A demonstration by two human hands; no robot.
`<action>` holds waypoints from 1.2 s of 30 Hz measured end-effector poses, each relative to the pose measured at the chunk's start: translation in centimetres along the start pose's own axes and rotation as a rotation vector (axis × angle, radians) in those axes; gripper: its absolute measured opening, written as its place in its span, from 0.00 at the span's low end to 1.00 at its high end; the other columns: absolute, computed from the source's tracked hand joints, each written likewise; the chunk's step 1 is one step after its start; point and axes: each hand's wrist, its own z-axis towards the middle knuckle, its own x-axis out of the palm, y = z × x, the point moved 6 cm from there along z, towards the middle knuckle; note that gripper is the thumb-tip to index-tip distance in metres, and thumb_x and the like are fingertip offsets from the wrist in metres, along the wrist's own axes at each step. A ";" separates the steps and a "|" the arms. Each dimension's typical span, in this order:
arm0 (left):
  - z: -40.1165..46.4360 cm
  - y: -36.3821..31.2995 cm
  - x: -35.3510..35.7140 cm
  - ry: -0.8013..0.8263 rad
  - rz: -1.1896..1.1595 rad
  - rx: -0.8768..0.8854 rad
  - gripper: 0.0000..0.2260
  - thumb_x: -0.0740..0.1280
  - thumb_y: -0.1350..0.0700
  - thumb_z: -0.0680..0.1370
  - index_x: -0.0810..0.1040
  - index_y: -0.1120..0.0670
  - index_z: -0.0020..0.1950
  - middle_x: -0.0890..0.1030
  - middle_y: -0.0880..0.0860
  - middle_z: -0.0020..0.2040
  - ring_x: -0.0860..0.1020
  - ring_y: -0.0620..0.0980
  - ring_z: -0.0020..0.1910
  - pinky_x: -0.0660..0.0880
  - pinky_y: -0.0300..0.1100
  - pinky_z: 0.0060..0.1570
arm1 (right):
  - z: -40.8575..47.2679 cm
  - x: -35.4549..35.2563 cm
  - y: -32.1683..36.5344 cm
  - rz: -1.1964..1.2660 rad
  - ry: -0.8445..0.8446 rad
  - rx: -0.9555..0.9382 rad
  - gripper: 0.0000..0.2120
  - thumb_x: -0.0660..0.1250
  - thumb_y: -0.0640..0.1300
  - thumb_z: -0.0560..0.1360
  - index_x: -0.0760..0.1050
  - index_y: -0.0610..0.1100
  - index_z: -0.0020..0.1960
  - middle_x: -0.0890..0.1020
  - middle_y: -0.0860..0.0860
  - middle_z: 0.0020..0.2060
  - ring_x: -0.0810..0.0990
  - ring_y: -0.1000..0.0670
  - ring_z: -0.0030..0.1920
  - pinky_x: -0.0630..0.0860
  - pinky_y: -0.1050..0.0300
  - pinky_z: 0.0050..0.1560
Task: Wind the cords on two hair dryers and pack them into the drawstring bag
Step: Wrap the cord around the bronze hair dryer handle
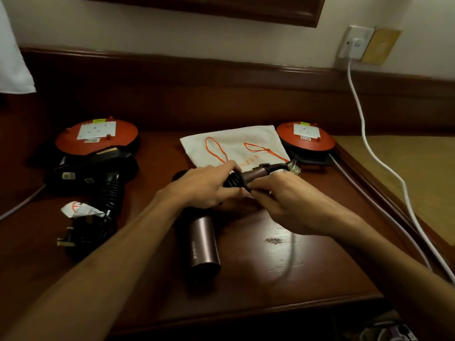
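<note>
The pink hair dryer (203, 242) lies on the desk (283, 262) with its barrel pointing toward the person and its handle reaching away and rightward, which puts the handle across both hands for winding. The left hand (204, 185) is curled over the handle where it meets the body, apparently to steady it. The right hand (278, 193), just right of it, pinches the black cord (234, 180) against the handle; several turns already sit side by side between the two grips, so the winding looks partly done. Just beyond the right grip the rest of the cord bunches at the handle's far end, where a plug (293, 168) seems to lie, though it is too blurred to be sure.

Well left of the grips, the black hair dryer (98, 168) rests on the desk, its cord wound round its handle and its plug (66, 239) lying loose nearest the person, beside a white tag (78, 209).

Just behind the hands the white drawstring bag (236, 143) lies flat, orange strings (216, 148) spread on top, mouth toward the grips, and nothing blocks the way to it. Flanking it are two red cable reels (96, 136) (305, 136). Farther right a white cable (364, 134) drops from a wall socket (354, 43), clear of the work.
</note>
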 end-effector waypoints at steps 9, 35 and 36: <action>-1.5 1.3 -1.1 0.017 -0.531 -0.003 0.20 0.78 0.37 0.68 0.80 0.39 0.58 0.86 0.47 0.48 0.86 0.46 0.42 0.82 0.41 0.47 | -1.9 5.0 -3.9 0.518 -0.368 0.015 0.15 0.70 0.38 0.78 0.83 0.53 0.59 0.83 0.54 0.34 0.80 0.52 0.34 0.77 0.48 0.37; -2.5 2.0 -1.3 -0.132 -0.451 0.020 0.19 0.60 0.29 0.75 0.74 0.41 0.54 0.86 0.43 0.42 0.86 0.47 0.37 0.81 0.49 0.44 | 0.3 5.0 -4.6 0.703 -0.273 -0.073 0.15 0.66 0.34 0.79 0.80 0.42 0.65 0.79 0.52 0.28 0.72 0.58 0.27 0.67 0.69 0.32; -2.5 1.9 -1.3 -0.133 -0.440 0.025 0.17 0.60 0.30 0.76 0.74 0.40 0.54 0.86 0.43 0.42 0.86 0.47 0.37 0.81 0.50 0.45 | -0.1 5.0 -4.6 0.721 -0.235 -0.066 0.15 0.66 0.35 0.80 0.80 0.42 0.65 0.78 0.50 0.28 0.70 0.58 0.26 0.66 0.68 0.31</action>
